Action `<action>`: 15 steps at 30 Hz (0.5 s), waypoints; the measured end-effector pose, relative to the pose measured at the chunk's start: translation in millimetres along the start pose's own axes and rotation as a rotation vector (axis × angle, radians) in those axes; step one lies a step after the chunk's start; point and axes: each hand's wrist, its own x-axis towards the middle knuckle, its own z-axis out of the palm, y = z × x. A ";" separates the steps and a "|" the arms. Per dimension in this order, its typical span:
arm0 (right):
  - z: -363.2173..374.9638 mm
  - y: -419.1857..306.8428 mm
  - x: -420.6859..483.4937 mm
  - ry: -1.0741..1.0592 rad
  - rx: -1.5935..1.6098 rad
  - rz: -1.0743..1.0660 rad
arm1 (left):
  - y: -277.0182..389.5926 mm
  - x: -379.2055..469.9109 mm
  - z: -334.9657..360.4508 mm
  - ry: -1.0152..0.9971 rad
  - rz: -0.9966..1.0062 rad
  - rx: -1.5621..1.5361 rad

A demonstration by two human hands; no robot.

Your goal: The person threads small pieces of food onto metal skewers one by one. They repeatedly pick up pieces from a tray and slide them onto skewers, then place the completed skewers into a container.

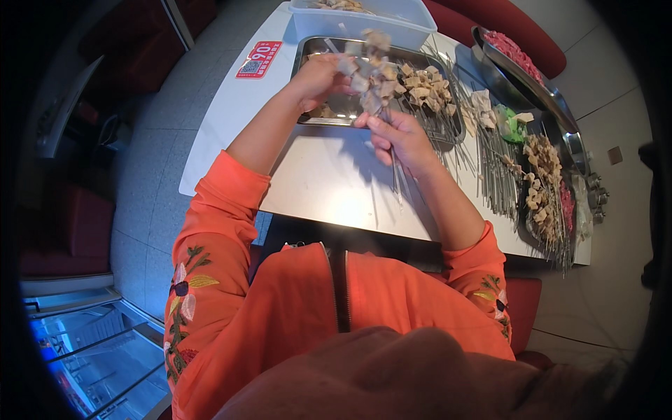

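My right hand (401, 139) grips a bunch of metal skewers (401, 184) by their bare lengths, below the food. Pale beige and greyish food cubes (375, 79) are threaded at the upper end of this bunch and look blurred. My left hand (321, 80) is at the left side of these cubes with its fingers bent; whether it pinches a skewer is hard to see. Both hands are over the near part of a steel tray (344, 122). More skewers of beige cubes (428, 89) lie across the tray's right side.
A translucent plastic tub (362, 26) stands behind the tray. To the right, bare metal skewers (496, 176) lie beside a green bag (508, 123) and a dark tray with loaded skewers (543, 168). Farther back, a steel bowl holds pink meat (512, 52). A red printed sticker (259, 60) marks the white table (325, 173).
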 end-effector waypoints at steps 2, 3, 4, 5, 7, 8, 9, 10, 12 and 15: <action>-4.4 0.6 2.2 0.044 0.079 -0.035 | 4.6 -0.2 -3.8 -0.034 -0.034 0.007; -9.7 0.6 3.9 0.065 0.100 -0.062 | 10.4 -2.2 -1.6 -0.032 0.000 0.010; -13.1 -0.2 4.2 0.086 0.122 -0.089 | 15.7 -5.9 0.5 -0.031 0.033 0.013; -14.8 -1.5 2.7 0.096 0.106 -0.098 | 22.0 -9.9 3.4 -0.030 0.067 0.015; -11.0 -8.4 0.8 0.104 0.073 -0.113 | 33.0 -14.3 2.5 -0.023 -0.001 0.096; -10.6 -13.6 -0.6 0.075 0.104 -0.100 | 32.2 -11.4 -1.4 -0.005 -0.055 0.157; -11.7 -19.7 -3.5 0.048 0.130 -0.084 | 33.5 -12.2 -0.9 0.012 -0.109 0.214; -13.1 -23.9 -5.7 0.021 0.156 -0.069 | 33.3 -13.4 2.7 -0.045 -0.162 0.230; -15.2 -28.8 -8.5 -0.065 0.204 -0.068 | 29.4 -22.0 17.3 -0.175 -0.246 -0.036; -9.2 -30.8 -7.2 -0.092 0.256 -0.073 | 24.6 -21.1 34.2 -0.091 -0.191 -0.200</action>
